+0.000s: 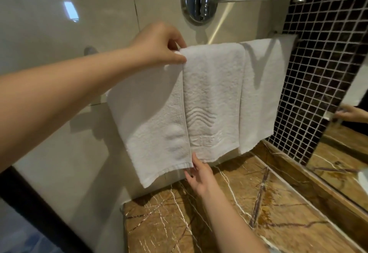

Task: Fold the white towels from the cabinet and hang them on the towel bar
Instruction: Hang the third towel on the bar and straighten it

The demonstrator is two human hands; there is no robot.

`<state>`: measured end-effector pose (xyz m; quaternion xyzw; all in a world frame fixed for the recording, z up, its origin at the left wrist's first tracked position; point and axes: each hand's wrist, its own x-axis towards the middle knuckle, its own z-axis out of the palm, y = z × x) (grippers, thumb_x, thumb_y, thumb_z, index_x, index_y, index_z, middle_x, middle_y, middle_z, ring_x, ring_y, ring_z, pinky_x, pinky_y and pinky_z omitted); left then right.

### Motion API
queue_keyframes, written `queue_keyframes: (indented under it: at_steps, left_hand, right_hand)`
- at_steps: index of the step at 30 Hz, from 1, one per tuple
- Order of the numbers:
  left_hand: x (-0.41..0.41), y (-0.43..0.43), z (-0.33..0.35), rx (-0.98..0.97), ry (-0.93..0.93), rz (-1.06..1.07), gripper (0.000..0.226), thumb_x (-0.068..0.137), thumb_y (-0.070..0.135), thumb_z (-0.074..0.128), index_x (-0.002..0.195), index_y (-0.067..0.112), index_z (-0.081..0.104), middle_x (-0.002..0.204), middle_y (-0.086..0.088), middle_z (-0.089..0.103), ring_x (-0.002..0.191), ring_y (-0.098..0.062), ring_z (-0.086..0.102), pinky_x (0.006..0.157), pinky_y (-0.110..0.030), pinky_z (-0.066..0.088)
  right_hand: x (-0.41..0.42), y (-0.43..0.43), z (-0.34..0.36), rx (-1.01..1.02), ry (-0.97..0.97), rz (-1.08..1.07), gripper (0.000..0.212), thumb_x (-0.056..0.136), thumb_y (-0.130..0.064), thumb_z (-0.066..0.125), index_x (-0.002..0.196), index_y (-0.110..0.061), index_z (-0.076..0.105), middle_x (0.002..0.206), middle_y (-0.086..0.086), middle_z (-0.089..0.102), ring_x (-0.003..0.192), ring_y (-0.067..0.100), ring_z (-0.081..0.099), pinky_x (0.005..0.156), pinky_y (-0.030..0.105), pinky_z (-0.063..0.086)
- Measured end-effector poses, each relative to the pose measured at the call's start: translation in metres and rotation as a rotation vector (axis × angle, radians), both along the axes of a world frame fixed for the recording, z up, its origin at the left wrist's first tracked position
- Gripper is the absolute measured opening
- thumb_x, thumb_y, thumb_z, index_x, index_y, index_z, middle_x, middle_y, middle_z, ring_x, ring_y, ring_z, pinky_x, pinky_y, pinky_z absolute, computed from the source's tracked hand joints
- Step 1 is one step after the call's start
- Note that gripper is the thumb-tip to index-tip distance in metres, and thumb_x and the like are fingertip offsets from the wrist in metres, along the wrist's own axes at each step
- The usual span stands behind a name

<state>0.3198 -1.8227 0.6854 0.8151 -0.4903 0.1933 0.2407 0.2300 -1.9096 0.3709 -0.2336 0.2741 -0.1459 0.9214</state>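
My left grip (159,44) pinches the top of the leftmost white terry towel (151,117), my right grip (199,175) touches its hem with straight fingers, above the brown marble surface (258,203).

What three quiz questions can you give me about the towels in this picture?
1. True or false: the left hand pinches the top of the leftmost towel.
2. The counter below the towels is: A brown veined stone, B blue plastic, C bare steel.
3. Fill in: the right hand touches the leftmost towel's ____ edge.
Key: 1 true; 2 A; 3 bottom.
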Motion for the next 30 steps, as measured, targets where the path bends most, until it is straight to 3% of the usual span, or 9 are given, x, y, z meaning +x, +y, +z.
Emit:
queue_keyframes:
  at_steps: [3, 12, 15, 20, 21, 24, 26, 30]
  left_hand:
    - [0.0, -0.001, -0.003, -0.034, -0.022, -0.002, 0.031, 0.074, 0.022, 0.076, 0.104, 0.013, 0.071, 0.089, -0.006, 0.068, 0.083, -0.021, 0.064, 0.078, -0.036, 0.053]
    - [-0.002, -0.001, -0.004, -0.052, 0.016, 0.002, 0.026, 0.073, 0.021, 0.077, 0.098, 0.016, 0.072, 0.084, -0.001, 0.068, 0.078, -0.014, 0.063, 0.075, -0.032, 0.054]
    - [-0.004, -0.002, -0.001, -0.023, 0.039, 0.005, 0.026, 0.073, 0.021, 0.077, 0.098, 0.016, 0.072, 0.087, -0.004, 0.069, 0.081, -0.018, 0.064, 0.077, -0.034, 0.053]
    - [-0.003, -0.019, 0.014, 0.006, 0.128, 0.015, 0.028, 0.077, 0.037, 0.071, 0.089, 0.013, 0.07, 0.083, -0.005, 0.065, 0.076, -0.019, 0.059, 0.071, -0.032, 0.046]
    - [-0.003, -0.027, 0.016, -0.019, 0.147, -0.003, 0.027, 0.077, 0.037, 0.07, 0.089, 0.013, 0.07, 0.081, -0.004, 0.065, 0.074, -0.017, 0.058, 0.069, -0.031, 0.045]
    - [-0.008, -0.054, 0.019, -0.049, 0.127, -0.057, 0.019, 0.078, 0.032, 0.069, 0.091, 0.019, 0.071, 0.082, 0.001, 0.066, 0.07, -0.011, 0.058, 0.065, -0.024, 0.044]
    - [-0.012, -0.076, 0.019, -0.019, 0.082, -0.077, 0.017, 0.079, 0.031, 0.068, 0.093, 0.021, 0.072, 0.086, -0.001, 0.067, 0.077, -0.014, 0.06, 0.068, -0.024, 0.045]
    - [-0.016, -0.12, 0.017, 0.047, -0.011, -0.116, 0.024, 0.081, 0.033, 0.066, 0.101, 0.021, 0.07, 0.096, -0.004, 0.068, 0.086, -0.018, 0.062, 0.071, -0.025, 0.045]
  right_hand:
    - [0.001, -0.002, -0.005, -0.019, 0.009, -0.006, 0.033, 0.086, -0.012, 0.066, 0.117, -0.002, 0.056, 0.113, 0.019, 0.067, 0.102, 0.028, 0.065, 0.092, 0.04, 0.052]
    - [0.007, -0.006, -0.013, 0.026, -0.011, -0.021, 0.031, 0.083, -0.006, 0.067, 0.109, 0.001, 0.053, 0.098, 0.023, 0.071, 0.093, 0.034, 0.069, 0.088, 0.049, 0.054]
    - [0.01, -0.008, -0.017, -0.01, 0.031, -0.055, 0.032, 0.082, -0.006, 0.069, 0.109, -0.001, 0.054, 0.104, 0.022, 0.069, 0.096, 0.033, 0.068, 0.092, 0.049, 0.052]
    - [0.016, -0.008, -0.021, -0.082, 0.044, -0.085, 0.033, 0.083, -0.003, 0.068, 0.114, 0.001, 0.059, 0.095, 0.014, 0.074, 0.086, 0.026, 0.072, 0.07, 0.035, 0.06]
    - [0.014, -0.009, -0.022, -0.08, 0.047, -0.074, 0.037, 0.081, -0.003, 0.07, 0.116, 0.002, 0.058, 0.098, 0.015, 0.073, 0.088, 0.027, 0.072, 0.072, 0.034, 0.06]
    - [0.002, -0.026, -0.028, 0.026, 0.03, -0.052, 0.047, 0.078, 0.002, 0.069, 0.121, -0.003, 0.051, 0.119, 0.023, 0.062, 0.105, 0.034, 0.064, 0.096, 0.044, 0.051]
    - [-0.009, -0.048, -0.03, 0.083, 0.027, -0.104, 0.034, 0.082, -0.003, 0.061, 0.115, -0.004, 0.054, 0.128, 0.024, 0.055, 0.111, 0.036, 0.057, 0.103, 0.046, 0.043]
    - [-0.024, -0.106, -0.032, 0.157, -0.004, -0.273, 0.047, 0.092, -0.025, 0.049, 0.136, -0.01, 0.043, 0.137, 0.022, 0.049, 0.119, 0.038, 0.051, 0.098, 0.044, 0.042]
